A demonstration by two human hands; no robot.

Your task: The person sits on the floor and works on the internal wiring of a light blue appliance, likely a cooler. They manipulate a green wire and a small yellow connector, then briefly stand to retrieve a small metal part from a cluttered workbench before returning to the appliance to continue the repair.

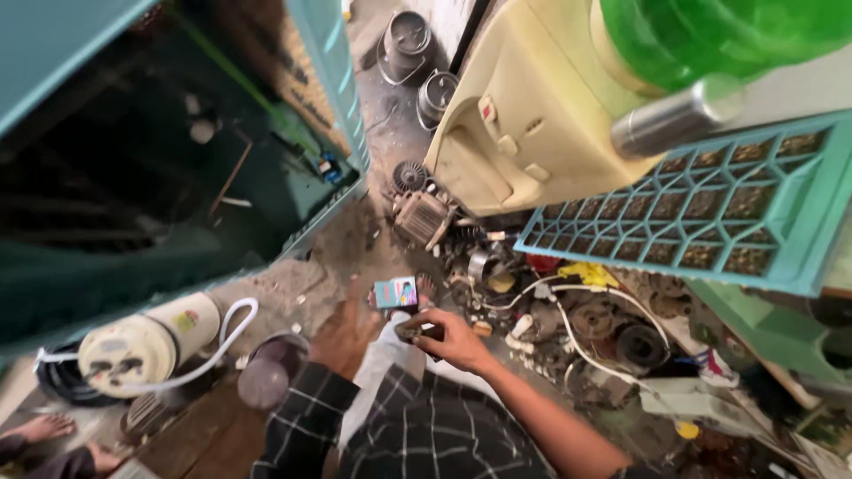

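— What have you got there?
— My right hand (pixel 454 340) is curled round a small dark part (pixel 417 330). My left hand (pixel 348 335) pinches a little teal box (pixel 396 292) just above it.
— And around you?
— Scrap motors (pixel 423 217), white cable (pixel 568 330), a cream dispenser (pixel 524 115), a teal grille (pixel 701 213), all over the dusty floor (pixel 293 288).

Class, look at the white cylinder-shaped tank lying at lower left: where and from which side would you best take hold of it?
Probably around the round body of the white tank, from above: it lies on its side, and its end cap carries fittings and a white hose.
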